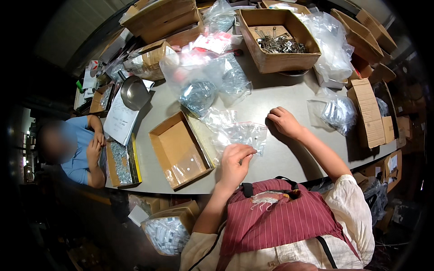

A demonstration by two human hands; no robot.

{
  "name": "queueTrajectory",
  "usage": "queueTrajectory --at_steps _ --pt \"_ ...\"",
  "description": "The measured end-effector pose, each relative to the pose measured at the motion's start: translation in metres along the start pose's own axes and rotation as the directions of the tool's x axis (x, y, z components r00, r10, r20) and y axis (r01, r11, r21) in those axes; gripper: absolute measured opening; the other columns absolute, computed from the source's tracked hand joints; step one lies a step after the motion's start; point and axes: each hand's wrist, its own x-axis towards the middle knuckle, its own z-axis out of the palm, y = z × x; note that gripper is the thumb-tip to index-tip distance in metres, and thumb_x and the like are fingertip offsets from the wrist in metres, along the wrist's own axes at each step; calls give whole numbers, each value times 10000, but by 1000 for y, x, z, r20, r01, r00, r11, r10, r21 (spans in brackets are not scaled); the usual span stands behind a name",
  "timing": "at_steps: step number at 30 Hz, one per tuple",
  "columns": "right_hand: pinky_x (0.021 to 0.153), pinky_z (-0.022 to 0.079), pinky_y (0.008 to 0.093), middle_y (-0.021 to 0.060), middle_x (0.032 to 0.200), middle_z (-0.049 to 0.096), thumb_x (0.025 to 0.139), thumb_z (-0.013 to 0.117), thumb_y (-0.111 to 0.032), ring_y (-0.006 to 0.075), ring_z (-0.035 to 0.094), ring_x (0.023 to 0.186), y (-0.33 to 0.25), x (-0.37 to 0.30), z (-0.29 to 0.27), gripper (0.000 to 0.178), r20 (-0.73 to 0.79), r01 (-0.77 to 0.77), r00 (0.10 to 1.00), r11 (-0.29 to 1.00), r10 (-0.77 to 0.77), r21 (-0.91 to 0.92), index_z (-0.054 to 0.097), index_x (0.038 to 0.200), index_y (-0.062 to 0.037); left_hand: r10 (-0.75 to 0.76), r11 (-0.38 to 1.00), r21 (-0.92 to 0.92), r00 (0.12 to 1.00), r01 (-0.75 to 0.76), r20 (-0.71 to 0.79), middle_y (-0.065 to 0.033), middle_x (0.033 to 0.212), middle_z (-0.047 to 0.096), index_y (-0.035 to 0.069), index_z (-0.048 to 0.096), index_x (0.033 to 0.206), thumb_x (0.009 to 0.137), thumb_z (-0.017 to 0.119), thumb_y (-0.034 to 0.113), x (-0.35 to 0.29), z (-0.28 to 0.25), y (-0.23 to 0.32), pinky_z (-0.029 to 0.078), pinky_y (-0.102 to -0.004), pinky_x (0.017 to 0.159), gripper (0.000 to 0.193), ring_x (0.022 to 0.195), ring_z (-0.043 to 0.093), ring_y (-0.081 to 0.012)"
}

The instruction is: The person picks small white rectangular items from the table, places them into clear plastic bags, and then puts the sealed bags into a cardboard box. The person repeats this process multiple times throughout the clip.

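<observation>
A clear zip bag (249, 133) with a red line along its top lies flat in front of me, with a few tiny pieces in it. My left hand (236, 163) is over its near edge, fingers drawn together. Right by those fingertips is a small metal piece (259, 152), perhaps a screw; whether I grip it is unclear. My right hand (285, 123) rests just beyond the bag's right side, fingers curled in, and what they hold, if anything, is hidden. More crumpled clear bags (216, 121) lie to the left of the zip bag.
Left of my hands stands a shallow cardboard box (174, 149) with a few bits inside. Farther back are bags of metal parts (199, 95) and a carton of metal clips (280, 58). A metal scoop (134, 92) rests on papers. At left, a person (81, 144) sits beside a screw-filled tray (120, 162).
</observation>
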Motion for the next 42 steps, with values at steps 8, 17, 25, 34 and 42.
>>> queueTrajectory --at_steps 8,17,25,34,42 --pt "854 540 381 117 989 634 791 594 -46 288 615 924 -14 -46 -9 203 66 -12 998 989 22 -144 639 988 -27 25 983 182 998 -35 56 -74 706 671 74 679 805 847 765 136 -15 32 -1 510 -436 642 114 702 621 -304" --pt "844 527 384 135 945 600 812 575 -60 295 597 903 -17 -50 -4 186 -1 -62 998 962 64 -267 595 993 -20 62 982 171 994 -77 88 -54 813 663 90 753 913 846 709 122 -19 62 -4 502 -411 760 87 804 628 -271" --pt "751 515 431 185 903 645 778 631 12 377 623 832 -2 -38 -13 265 -28 -398 911 895 412 203 601 1040 -11 91 984 144 992 -103 88 -96 834 658 55 732 865 846 699 116 -29 71 -23 470 -401 814 72 834 609 -286" --pt "778 547 301 65 946 676 857 673 -2 155 649 823 -31 -39 -62 263 458 -442 672 -181 582 878 647 1118 10 -71 997 -14 997 71 41 -117 850 614 14 690 854 864 725 198 -2 68 3 460 -429 817 188 889 549 -320" --pt "838 546 286 45 990 682 876 720 -1 124 653 897 -72 -43 -73 267 355 -357 770 -102 530 929 649 1134 -2 -102 991 -75 988 111 115 -87 861 616 47 695 912 815 785 122 9 93 -5 466 -408 806 152 918 550 -301"
